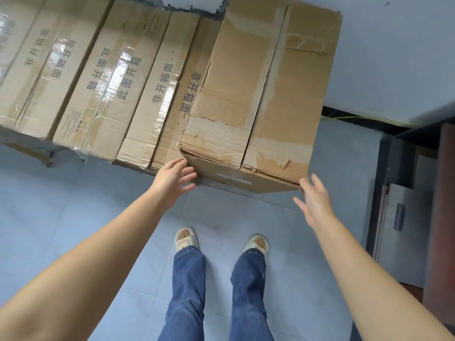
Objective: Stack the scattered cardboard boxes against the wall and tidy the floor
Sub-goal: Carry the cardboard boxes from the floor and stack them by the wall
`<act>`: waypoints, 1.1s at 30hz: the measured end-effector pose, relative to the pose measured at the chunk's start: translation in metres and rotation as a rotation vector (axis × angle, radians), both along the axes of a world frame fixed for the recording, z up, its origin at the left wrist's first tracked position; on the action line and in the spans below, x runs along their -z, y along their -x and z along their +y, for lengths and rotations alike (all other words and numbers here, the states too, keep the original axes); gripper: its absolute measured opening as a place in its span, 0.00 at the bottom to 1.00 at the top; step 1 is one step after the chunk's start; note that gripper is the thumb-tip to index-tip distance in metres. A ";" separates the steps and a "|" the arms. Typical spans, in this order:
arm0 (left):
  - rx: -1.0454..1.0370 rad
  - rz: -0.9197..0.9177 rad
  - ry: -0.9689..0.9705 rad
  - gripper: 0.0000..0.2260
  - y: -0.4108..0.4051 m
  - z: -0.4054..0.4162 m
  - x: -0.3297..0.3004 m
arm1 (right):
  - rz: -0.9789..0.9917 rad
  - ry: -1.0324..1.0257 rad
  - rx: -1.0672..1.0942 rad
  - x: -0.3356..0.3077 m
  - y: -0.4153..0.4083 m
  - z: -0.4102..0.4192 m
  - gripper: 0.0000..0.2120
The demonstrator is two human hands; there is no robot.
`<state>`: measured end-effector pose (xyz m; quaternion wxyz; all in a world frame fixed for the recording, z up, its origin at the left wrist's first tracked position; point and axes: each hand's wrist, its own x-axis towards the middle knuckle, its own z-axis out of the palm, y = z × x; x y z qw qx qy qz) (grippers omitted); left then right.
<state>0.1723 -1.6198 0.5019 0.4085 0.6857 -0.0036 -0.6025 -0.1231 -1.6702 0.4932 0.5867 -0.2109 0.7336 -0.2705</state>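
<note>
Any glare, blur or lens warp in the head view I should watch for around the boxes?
Head view: glare streaks on the clear tape of the printed boxes wash out some characters; the left hand fingertips are motion-blurred; wide-angle bend curves the edges; the big box is evenly lit and sharp.

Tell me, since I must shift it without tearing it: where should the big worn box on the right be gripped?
Probably at its two near bottom corners, one hand on each side. The big worn box overhangs the printed boxes, so its underside is reachable from the front. The left hand and right hand are open by those corners already. Avoid the torn top flaps and peeling tape.
</note>
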 end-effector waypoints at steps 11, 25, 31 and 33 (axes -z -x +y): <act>0.262 -0.249 0.304 0.13 0.018 0.086 -0.194 | 0.055 0.347 -0.519 -0.177 0.051 0.077 0.18; 0.536 -0.407 0.581 0.07 0.017 0.127 -0.249 | 0.037 0.539 -0.170 -0.244 0.034 0.187 0.32; 0.876 -0.394 0.771 0.19 -0.040 0.100 -0.268 | 0.147 0.655 0.219 -0.250 -0.030 0.260 0.44; 0.972 -0.432 0.822 0.21 -0.055 0.092 -0.271 | 0.182 0.658 0.330 -0.250 -0.050 0.292 0.43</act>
